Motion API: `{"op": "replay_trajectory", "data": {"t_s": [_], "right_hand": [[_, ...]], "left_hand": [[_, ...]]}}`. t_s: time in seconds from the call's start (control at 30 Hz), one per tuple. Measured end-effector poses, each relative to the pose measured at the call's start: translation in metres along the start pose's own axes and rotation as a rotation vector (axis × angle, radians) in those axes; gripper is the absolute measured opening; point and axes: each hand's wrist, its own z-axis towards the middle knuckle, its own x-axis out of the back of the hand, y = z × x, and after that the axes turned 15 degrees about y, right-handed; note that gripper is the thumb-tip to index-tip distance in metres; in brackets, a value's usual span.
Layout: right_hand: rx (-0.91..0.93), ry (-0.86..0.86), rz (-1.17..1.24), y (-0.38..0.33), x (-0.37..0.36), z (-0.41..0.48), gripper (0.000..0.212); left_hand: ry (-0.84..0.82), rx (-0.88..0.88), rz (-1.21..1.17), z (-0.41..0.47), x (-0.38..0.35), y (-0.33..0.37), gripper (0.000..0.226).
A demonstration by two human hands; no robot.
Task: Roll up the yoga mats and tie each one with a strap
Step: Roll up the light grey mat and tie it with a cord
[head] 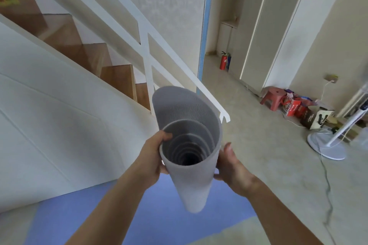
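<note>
A grey yoga mat (191, 177) is rolled into a loose tube and stands upright in front of me, its open top end showing the spiral of layers. My left hand (152, 160) grips the tube's left side with the thumb hooked over the rim. Against the right side lies my right hand (232, 164), thumb up and fingers wrapped behind the roll. A blue yoga mat (151, 219) lies flat on the floor beneath it. No strap is visible.
A staircase with a white railing (179, 49) rises on the left. At the right stand a white fan base (326, 145) with a cable trailing over the floor, a pink stool (273, 96) and bags. A red fire extinguisher (223, 61) stands by the far wall.
</note>
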Motion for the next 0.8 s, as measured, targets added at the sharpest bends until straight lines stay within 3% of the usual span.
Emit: {"op": "replay_trajectory", "data": {"t_s": [0.1,0.2,0.37,0.43,0.53,0.63,0.7,0.8], "right_hand": [[-0.156,0.097,-0.06,0.0,0.007,0.018,0.033],[-0.179,0.196,-0.081,0.017,0.011,0.034,0.038],[-0.29,0.278,-0.094,0.057,0.016,0.065,0.023],[-0.382,0.261,-0.079,0.077,0.024,0.084,0.033],[-0.477,0.125,-0.125,0.106,0.042,0.12,0.063],[-0.502,0.028,-0.237,0.137,0.056,0.154,0.059],[-0.535,0.064,-0.259,0.174,0.071,0.182,0.073],[-0.615,0.064,-0.271,0.23,0.09,0.219,0.074]], "left_hand": [[-0.009,0.014,0.029,0.022,-0.007,-0.03,0.064],[0.025,0.046,0.031,0.05,-0.01,-0.066,0.059],[0.186,0.189,0.015,0.099,-0.027,-0.13,0.05],[0.229,0.212,0.041,0.116,-0.041,-0.155,0.031],[0.267,0.245,0.07,0.145,-0.063,-0.192,0.026],[0.279,0.271,0.126,0.181,-0.084,-0.233,0.022],[0.273,0.292,0.158,0.206,-0.096,-0.262,0.014],[0.266,0.337,0.176,0.245,-0.105,-0.313,0.026]]}}
